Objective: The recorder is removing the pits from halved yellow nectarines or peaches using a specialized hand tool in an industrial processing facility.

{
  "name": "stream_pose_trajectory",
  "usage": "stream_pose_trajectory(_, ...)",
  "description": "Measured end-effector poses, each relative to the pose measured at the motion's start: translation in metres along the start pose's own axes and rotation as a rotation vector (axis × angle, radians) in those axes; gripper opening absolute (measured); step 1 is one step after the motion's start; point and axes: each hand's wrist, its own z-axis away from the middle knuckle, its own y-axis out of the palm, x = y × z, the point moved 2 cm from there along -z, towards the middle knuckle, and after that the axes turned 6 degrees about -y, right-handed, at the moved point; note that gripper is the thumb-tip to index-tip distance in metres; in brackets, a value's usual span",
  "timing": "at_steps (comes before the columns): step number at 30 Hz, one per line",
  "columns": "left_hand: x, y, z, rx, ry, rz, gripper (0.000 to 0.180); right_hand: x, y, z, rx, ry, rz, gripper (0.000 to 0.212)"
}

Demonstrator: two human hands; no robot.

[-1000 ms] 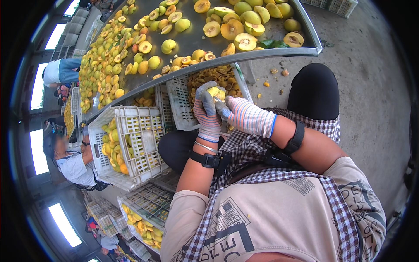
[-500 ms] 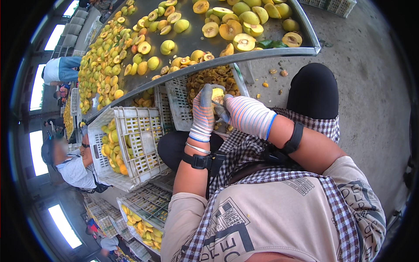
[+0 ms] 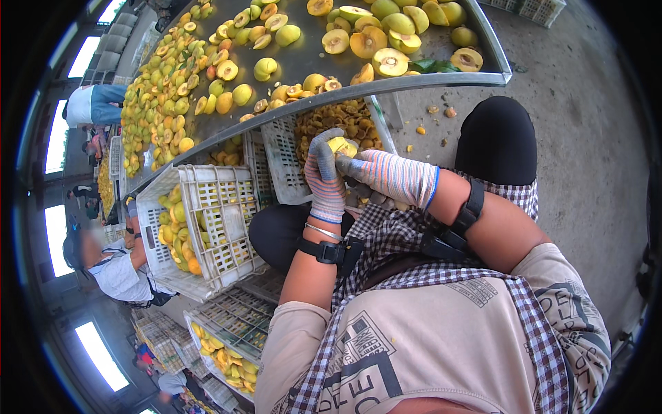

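Note:
My left hand (image 3: 324, 176), in a striped glove with grey fingertips, is closed around a yellow peach piece (image 3: 342, 145). It holds the piece up just beyond my lap. My right hand (image 3: 396, 178), gloved alike, comes in from the right with its thumb reaching to the peach's edge. The fingers of this hand are curled under, and whatever they may grip is hidden. Below and beyond the hands, a white crate (image 3: 283, 155) holds brownish-yellow peach scraps (image 3: 331, 121).
A metal-rimmed table (image 3: 407, 84) covered with whole and halved peaches (image 3: 390, 62) spans the far side. At left a tilted white crate (image 3: 224, 228) holds more peaches; another crate (image 3: 234, 317) stands nearer. A co-worker (image 3: 121, 265) sits at far left. Scraps dot the floor (image 3: 586, 138).
The peach piece has turned in my left hand, its cut face no longer showing as before. My right hand has rotated, with its thumb now along the fruit and its fingers curled below.

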Motion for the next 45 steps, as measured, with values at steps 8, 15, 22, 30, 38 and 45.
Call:
stream_pose_trajectory(8, 0.01, -0.017, -0.018, 0.141, -0.37, -0.047, 0.041, -0.001, 0.0, -0.005, -0.178, -0.335, 0.988, 0.026)
stream_pose_trajectory(15, 0.0, -0.05, -0.033, 0.009, -0.534, -0.233, 0.049, 0.024, -0.01, -0.006, -0.286, -0.394, 1.358, 0.022)
stream_pose_trajectory(22, -0.063, -0.116, -0.014, -0.244, -0.408, 0.03, 0.051, 0.002, -0.016, -0.045, -0.213, -0.27, 1.474, 0.024)
stream_pose_trajectory(30, -0.201, -0.205, 0.006, -0.753, 0.364, 0.918, 0.049, -0.001, -0.016, -0.04, -0.216, -0.347, 1.266, 0.028)
stream_pose_trajectory(38, -0.095, -0.12, -0.106, -0.014, 0.025, 0.109, 0.047, -0.013, -0.015, -0.036, -0.079, -0.266, 1.302, 0.028)
stream_pose_trajectory(45, -0.035, -0.096, -0.246, -0.161, -0.034, -1.591, 0.066, -0.018, 0.0, -0.04, -0.001, -0.259, 1.309, 0.025)
